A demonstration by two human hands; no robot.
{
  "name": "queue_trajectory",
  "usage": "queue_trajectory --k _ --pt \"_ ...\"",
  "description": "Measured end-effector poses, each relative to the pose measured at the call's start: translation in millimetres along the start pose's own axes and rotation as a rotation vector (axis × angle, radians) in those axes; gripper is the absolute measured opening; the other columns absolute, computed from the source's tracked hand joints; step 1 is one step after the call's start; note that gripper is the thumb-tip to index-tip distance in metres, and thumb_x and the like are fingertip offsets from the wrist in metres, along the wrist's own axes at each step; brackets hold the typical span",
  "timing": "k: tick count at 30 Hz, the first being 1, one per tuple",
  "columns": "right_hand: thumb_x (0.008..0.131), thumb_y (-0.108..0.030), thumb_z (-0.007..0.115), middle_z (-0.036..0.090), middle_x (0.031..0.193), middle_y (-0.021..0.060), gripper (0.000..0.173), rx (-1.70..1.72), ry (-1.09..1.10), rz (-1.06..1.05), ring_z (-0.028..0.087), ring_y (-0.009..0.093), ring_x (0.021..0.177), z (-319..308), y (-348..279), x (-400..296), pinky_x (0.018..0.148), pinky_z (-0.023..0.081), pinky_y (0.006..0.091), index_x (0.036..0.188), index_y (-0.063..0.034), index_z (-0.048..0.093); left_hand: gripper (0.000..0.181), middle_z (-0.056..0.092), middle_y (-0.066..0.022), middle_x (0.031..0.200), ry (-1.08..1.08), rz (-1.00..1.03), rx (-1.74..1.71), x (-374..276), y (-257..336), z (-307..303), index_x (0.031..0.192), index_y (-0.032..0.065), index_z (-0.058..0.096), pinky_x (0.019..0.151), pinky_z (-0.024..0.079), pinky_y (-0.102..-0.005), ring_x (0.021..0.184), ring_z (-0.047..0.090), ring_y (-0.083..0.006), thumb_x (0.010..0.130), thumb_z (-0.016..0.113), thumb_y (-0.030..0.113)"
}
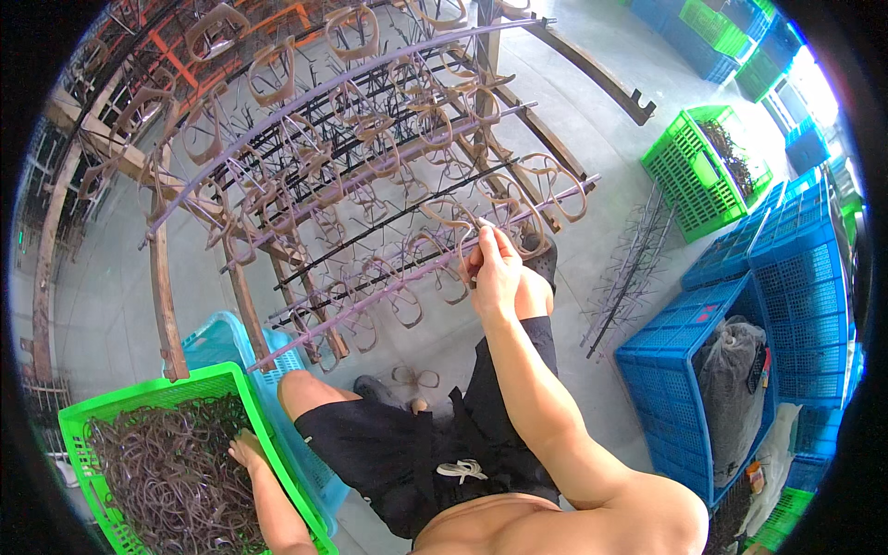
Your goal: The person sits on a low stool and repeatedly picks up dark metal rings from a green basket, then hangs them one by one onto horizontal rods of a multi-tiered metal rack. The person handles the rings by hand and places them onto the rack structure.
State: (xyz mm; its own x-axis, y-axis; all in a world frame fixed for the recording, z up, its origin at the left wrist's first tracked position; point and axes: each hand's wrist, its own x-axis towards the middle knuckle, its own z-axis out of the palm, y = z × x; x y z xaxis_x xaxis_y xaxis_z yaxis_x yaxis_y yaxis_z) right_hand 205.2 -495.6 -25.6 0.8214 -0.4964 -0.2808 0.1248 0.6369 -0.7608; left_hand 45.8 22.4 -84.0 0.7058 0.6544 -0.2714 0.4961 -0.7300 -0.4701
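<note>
My right hand (pixel 494 260) is raised at the lower right part of a rack, its fingers closed at a brown eyeglass frame (pixel 451 211) beside a hanging bar (pixel 388 288). Many similar brown frames hang from thin wires on the rack's purple and black bars. My left hand (pixel 248 449) reaches into a green plastic crate (pixel 246 388) at the lower left and rests at the edge of a heap of dark brown eyeglass frames (pixel 173 472). Its fingertips are partly spread; whether they touch a frame cannot be told.
Worn rack arms (pixel 243 312) jut toward me. A light blue basket (pixel 277 347) stands beside the green crate. Bars with wires (pixel 631 270) lie on the floor at right, near another green crate (pixel 694 173) and blue crates (pixel 666 395). One frame (pixel 416 377) lies between my feet.
</note>
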Motion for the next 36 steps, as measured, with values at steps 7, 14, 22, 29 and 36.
queue_trajectory --k 7,14,22,29,36 --pt "0.092 -0.02 0.052 0.038 0.053 -0.0027 0.021 -0.073 -0.109 -0.032 0.032 0.008 0.039 3.2 0.8 -3.9 0.035 0.025 0.023 0.101 -0.0024 0.057 0.036 0.048 -0.0139 0.126 -0.299 -0.148 0.176 -36.4 -27.4 -28.4 0.112 0.0077 0.057 0.094 0.033 -0.0415 0.119 0.042 -0.0325 0.08 0.059 0.025" --pt "0.093 -0.021 0.051 0.039 0.052 -0.0039 0.021 -0.176 -0.023 -0.133 0.035 0.006 0.038 5.7 6.6 -7.1 0.034 0.026 0.0218 0.1 -0.0023 0.058 0.056 0.048 -0.0121 0.126 -0.383 -0.204 0.216 -42.0 -31.5 -50.6 0.125 0.0091 0.049 0.097 0.036 -0.0438 0.12 0.042 -0.0313 0.08 0.065 0.038" --pt "0.093 -0.021 0.052 0.042 0.051 -0.0048 0.027 -0.336 -0.098 -0.09 0.036 0.004 0.039 9.0 -1.0 -9.6 0.036 0.028 0.0203 0.112 -0.0026 0.058 0.022 0.065 -0.0089 0.1 -0.575 0.079 0.513 2.8 -22.4 10.2 0.093 0.0118 0.069 0.071 0.051 -0.0347 0.092 0.062 -0.025 0.079 0.063 0.028" --pt "0.091 -0.017 0.055 0.045 0.059 -0.0042 0.027 -0.649 -0.152 -0.362 0.037 0.002 0.054 9.6 15.4 -18.2 0.047 0.033 0.0193 0.114 -0.004 0.058 0.037 0.067 -0.0052 0.091 -0.708 0.236 0.614 -1.6 -34.2 -20.6 0.089 0.0093 0.069 0.073 0.05 -0.0347 0.085 0.064 -0.0184 0.074 0.065 0.043" --pt "0.091 -0.017 0.055 0.047 0.062 -0.0033 0.027 -0.734 -0.185 -0.344 0.038 0.003 0.055 6.3 -0.8 -14.7 0.048 0.035 0.0198 0.114 -0.0036 0.058 0.022 0.064 -0.0046 0.072 -0.719 0.252 0.241 -13.9 -58.1 -86.1 0.074 0.0048 0.065 0.062 0.05 -0.0332 0.062 0.061 -0.0168 0.072 0.064 0.026"
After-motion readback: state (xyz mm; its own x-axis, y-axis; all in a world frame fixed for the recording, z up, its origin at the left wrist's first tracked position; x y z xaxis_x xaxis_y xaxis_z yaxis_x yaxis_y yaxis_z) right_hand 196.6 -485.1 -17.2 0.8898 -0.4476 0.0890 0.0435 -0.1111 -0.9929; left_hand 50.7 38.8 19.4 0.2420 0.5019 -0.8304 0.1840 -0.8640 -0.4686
